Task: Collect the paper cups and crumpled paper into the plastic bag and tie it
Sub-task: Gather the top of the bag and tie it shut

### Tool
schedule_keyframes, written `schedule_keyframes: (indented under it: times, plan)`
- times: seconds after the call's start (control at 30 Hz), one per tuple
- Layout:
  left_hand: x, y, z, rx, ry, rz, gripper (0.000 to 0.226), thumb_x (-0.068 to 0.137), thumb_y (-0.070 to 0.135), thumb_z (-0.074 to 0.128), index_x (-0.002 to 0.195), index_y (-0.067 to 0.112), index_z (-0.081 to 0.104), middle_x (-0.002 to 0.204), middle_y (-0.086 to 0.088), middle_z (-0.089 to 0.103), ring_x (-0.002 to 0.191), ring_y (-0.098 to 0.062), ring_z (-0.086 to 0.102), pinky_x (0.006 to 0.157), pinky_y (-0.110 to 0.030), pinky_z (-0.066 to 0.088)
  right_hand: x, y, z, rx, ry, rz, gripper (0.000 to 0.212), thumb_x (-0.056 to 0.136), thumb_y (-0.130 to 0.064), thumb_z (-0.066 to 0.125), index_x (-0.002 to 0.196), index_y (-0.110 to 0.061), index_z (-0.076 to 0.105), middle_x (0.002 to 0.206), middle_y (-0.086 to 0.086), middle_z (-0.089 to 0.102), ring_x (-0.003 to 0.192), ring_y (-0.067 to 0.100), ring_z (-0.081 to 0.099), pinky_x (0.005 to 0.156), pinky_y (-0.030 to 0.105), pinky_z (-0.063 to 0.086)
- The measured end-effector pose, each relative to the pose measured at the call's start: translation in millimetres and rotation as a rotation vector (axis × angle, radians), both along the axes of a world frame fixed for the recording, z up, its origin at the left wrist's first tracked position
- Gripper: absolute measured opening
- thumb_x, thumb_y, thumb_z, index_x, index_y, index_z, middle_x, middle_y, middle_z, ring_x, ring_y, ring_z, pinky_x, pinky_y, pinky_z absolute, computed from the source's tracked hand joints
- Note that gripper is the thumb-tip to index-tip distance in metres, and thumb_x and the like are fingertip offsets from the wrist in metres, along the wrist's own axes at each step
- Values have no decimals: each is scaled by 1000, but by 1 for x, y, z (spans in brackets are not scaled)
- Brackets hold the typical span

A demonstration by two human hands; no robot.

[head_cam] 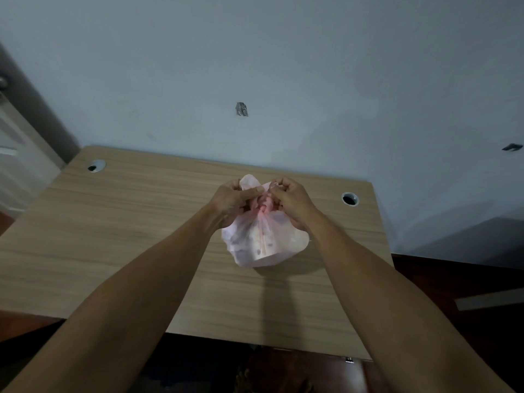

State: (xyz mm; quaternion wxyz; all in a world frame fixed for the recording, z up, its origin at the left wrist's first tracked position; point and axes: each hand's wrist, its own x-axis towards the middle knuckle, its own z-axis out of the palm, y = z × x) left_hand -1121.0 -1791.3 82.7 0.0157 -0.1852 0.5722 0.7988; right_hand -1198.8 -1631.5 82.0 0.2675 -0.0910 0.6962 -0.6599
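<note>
Since the plastic bag [265, 242] sits filled near the table's [113, 236] far edge, only knotting remains: left hand [231, 198] and right hand [292, 198] pinch its twisted neck.

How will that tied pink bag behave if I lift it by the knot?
The plastic bag is thin and see-through, so it will probably sag and swing. Its lumpy load looks light. The left hand and right hand grip the twisted neck, which may slip if loosely knotted.
</note>
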Motion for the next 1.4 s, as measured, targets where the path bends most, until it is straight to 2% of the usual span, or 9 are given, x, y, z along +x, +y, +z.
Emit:
schedule_keyframes:
  times: [0.13,0.27,0.43,0.57,0.67,0.9,1.03,1.3,1.4]
  plan:
    - [4,6,11,-233,122,-50,39,78,7,85,100,-15,62,97,-28,71,83,-33,71,84,-43,59,-4,-4,7,82,67,-86,13,99,-6,58,88,-7,63,68,7,67,52,21,59,49,27,50]
    - [-3,3,15,-735,241,-88,29,72,12,91,95,8,74,96,0,74,77,-5,65,78,-27,56,-9,-8,6,124,54,-152,27,91,5,65,70,-11,64,66,5,65,56,17,59,52,27,51]
    - [-8,5,20,-1210,243,-81,41,83,29,79,67,22,42,66,0,57,66,-22,55,70,-38,45,-12,-6,18,134,2,-162,22,91,1,58,110,-10,61,85,13,64,55,18,59,45,23,49]
    - [-7,6,20,-660,160,-106,27,91,16,73,80,16,48,72,-9,59,69,-21,61,71,-35,53,-16,-4,19,119,122,-143,19,95,-11,53,114,-11,54,100,9,59,72,20,59,59,31,50]
    - [-5,6,22,-428,170,-152,30,97,8,65,69,10,54,57,-1,49,48,-10,40,46,-21,34,-13,-4,14,127,251,-151,7,96,-21,55,98,-15,57,88,2,60,74,18,59,68,36,49]
    - [0,-3,6,-321,83,32,51,101,5,53,52,17,54,46,5,37,40,-6,25,41,-20,19,-9,10,9,190,302,35,47,94,-48,58,62,-16,70,69,1,70,71,12,65,85,45,55]
    - [4,-7,-3,-322,22,29,40,102,9,53,61,7,55,51,1,38,41,-7,25,41,-20,20,7,11,14,118,193,205,35,95,-44,67,79,-15,80,82,5,77,75,13,71,71,28,54]
    - [10,0,3,-372,-9,105,39,99,3,56,60,5,59,46,3,57,39,-2,48,45,-16,37,3,1,-1,199,274,235,55,83,-46,79,80,7,66,72,6,58,68,16,52,65,31,44]
    - [12,-3,1,-383,-56,207,30,92,5,67,63,2,62,54,-6,59,40,-4,51,42,-15,37,-2,1,-7,279,309,256,36,92,-29,73,75,3,66,71,7,56,65,17,49,62,33,41]
